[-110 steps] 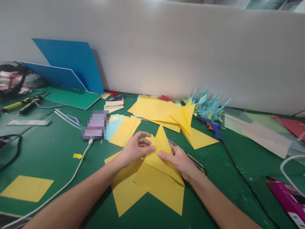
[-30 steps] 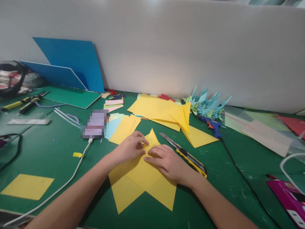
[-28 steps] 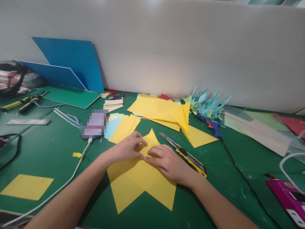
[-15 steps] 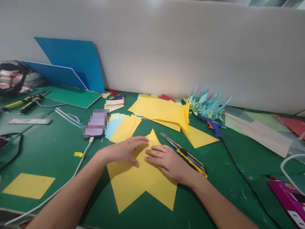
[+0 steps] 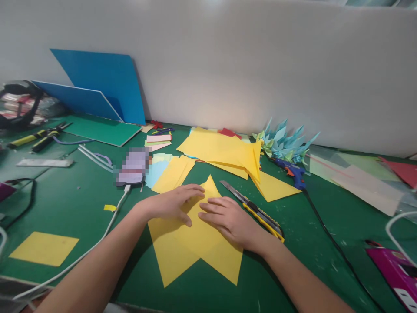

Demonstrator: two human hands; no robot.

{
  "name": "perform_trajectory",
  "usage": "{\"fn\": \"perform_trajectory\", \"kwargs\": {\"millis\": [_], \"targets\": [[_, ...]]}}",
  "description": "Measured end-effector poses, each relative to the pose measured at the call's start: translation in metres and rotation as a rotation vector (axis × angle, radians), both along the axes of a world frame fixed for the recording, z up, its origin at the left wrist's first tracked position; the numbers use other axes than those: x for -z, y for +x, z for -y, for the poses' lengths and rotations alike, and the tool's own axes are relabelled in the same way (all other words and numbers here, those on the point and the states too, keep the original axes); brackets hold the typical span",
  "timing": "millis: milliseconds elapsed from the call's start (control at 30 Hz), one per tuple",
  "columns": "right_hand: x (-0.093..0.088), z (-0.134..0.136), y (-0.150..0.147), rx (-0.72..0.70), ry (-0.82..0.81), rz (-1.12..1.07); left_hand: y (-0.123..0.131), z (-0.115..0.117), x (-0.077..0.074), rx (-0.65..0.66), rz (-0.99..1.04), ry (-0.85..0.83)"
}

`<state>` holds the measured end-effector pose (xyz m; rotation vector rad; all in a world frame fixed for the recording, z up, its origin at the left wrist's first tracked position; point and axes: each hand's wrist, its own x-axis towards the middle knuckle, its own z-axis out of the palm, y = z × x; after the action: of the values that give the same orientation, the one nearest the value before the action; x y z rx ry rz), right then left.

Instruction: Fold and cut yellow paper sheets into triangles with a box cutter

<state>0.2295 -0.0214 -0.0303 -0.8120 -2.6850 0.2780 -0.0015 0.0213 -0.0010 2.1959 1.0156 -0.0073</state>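
A large yellow paper star (image 5: 198, 243) lies on the green table, its top point aimed away from me and partly covered by my hands. Over its upper left side rests my left hand (image 5: 174, 203), fingers spread and thumb apart. My right hand (image 5: 230, 219) lies across the upper right of the star, fingers stretched out flat. Neither hand grips anything; whether each fingertip presses the paper is hard to tell. Just right of my right hand is a yellow and black utility knife (image 5: 257, 211) with its blade out.
Yellow sheets (image 5: 215, 148) lie behind the star. A blue glue gun (image 5: 293, 171) with a black cord sits right, near a teal paper plant (image 5: 283, 139). Left are a phone (image 5: 133, 167) on a white cable, pliers (image 5: 48, 137) and blue boards (image 5: 104, 82). A magenta device (image 5: 391, 269) is front right.
The view has shifted slightly, moving everything a little to the right in the picture. My hands keep the same pose over the star.
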Motion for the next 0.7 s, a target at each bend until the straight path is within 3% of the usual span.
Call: {"fn": "perform_trajectory", "kwargs": {"millis": [200, 700], "targets": [[0.0005, -0.0004, -0.0001, 0.005, -0.004, 0.0, 0.0022, 0.0013, -0.0057, 0.01, -0.022, 0.013], [-0.0013, 0.0001, -0.0011, 0.007, -0.026, 0.007, 0.0007, -0.0005, -0.0023, 0.004, -0.012, -0.014]]}}
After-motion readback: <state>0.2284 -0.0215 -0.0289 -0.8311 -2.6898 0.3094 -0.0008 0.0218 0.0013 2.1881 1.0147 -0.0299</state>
